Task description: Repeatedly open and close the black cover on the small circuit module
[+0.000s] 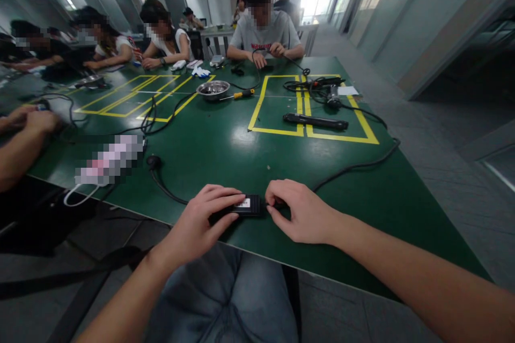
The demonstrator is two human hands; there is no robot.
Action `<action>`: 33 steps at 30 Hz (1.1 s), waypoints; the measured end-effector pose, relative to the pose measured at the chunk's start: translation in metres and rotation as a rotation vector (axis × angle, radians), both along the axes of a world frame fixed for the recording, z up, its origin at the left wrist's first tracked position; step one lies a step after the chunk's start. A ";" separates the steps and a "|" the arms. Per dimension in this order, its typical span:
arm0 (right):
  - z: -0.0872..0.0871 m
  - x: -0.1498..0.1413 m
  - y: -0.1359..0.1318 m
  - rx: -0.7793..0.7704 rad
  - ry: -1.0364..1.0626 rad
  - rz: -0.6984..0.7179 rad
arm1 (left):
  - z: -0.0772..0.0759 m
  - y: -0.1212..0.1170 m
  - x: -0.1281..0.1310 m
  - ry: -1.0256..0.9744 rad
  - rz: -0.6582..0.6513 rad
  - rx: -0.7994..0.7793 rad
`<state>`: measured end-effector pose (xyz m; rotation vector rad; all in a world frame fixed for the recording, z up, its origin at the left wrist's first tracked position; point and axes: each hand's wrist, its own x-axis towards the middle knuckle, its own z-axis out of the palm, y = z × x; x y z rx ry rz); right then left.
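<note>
A black box-shaped cord unit (252, 205) with a white label lies on the green table near its front edge. My left hand (209, 213) lies over its left part, thumb on the near side and fingers on top, gripping it. At the box's right end my right hand (295, 209) is closed in a pinch on the black cord (346, 171), which runs out to the right. From the left side a second length of cord leads to a black plug (153, 162). My palms hide parts of the box and cord.
On the green table (209, 144) are a black tube-shaped tool part (316, 121), a metal bowl (213, 90), a yellow-handled screwdriver (239, 95), tangled cables (151, 120) and a blurred pinkish phone-like thing (112, 161). A co-worker (263, 32) sits opposite; another person's hands (34, 118) are at left.
</note>
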<state>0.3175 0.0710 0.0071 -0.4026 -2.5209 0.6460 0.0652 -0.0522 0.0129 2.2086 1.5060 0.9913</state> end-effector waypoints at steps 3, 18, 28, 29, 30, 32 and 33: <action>0.001 0.000 0.000 -0.006 0.003 0.004 | -0.001 -0.002 -0.003 -0.007 0.024 0.028; 0.000 0.000 -0.002 0.009 -0.007 -0.007 | 0.011 -0.005 0.000 0.209 -0.023 0.036; 0.003 -0.001 -0.004 0.004 -0.068 -0.034 | 0.019 0.039 0.001 0.122 0.221 -0.137; 0.002 -0.001 -0.005 0.005 -0.068 -0.030 | 0.019 0.037 0.000 0.141 0.210 -0.133; 0.002 -0.001 -0.005 0.007 -0.065 -0.027 | 0.020 0.032 -0.001 0.157 0.214 -0.112; 0.000 -0.001 -0.005 0.019 -0.065 -0.029 | 0.020 0.016 -0.006 0.176 0.247 -0.054; -0.002 -0.001 -0.005 0.030 -0.068 -0.029 | 0.020 0.008 -0.008 0.178 0.252 -0.043</action>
